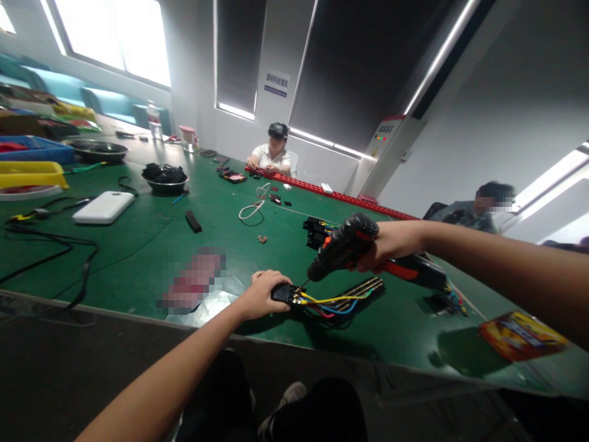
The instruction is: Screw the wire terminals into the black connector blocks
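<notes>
My right hand [384,245] is wrapped round the grip of a black and orange power screwdriver [343,245], tilted so its bit points down and left. The bit's tip meets the wired end of a black plug housing [281,293], as far as I can see. That housing lies under my left hand [264,294], whose fingers close on it against the table. Yellow, blue and red wires [334,302] run rightward from it. Beside them lies a black strip with brass-coloured rows [361,293]. Behind the screwdriver sit black connector parts [315,232] with wires.
A green table [221,227] spreads before me. Small brass screws [262,239] lie in a pile. To the left are a white power bank [103,207], a metal bowl of black parts [164,179] and a yellow tray [32,175]. A co-worker [275,153] sits across the table.
</notes>
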The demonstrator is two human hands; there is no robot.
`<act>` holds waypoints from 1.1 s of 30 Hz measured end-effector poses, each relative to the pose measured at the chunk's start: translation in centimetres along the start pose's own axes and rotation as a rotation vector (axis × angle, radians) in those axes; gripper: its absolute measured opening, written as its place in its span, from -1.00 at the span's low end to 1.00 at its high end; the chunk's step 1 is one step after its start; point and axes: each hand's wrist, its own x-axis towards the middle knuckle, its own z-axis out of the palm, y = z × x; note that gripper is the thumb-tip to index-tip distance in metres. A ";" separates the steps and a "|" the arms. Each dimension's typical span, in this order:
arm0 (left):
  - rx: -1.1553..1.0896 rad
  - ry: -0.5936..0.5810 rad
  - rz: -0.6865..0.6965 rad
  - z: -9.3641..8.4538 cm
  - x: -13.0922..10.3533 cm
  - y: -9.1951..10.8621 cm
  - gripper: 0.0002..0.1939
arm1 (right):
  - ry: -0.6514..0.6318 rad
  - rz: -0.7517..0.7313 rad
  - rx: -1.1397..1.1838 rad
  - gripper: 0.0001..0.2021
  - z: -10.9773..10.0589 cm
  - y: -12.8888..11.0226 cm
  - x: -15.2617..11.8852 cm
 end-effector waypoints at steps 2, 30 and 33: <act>0.005 -0.003 -0.002 0.0 0.0 0.0 -0.58 | 0.006 0.002 -0.027 -0.63 -0.1 0.2 -0.2; 0.007 -0.004 -0.006 -0.1 0.0 0.1 -0.58 | -0.010 0.009 -0.161 -0.64 0.1 0.0 -0.3; -0.004 -0.002 -0.006 -0.2 0.0 0.1 -0.57 | 0.000 0.007 -0.173 -0.63 0.1 0.2 -0.4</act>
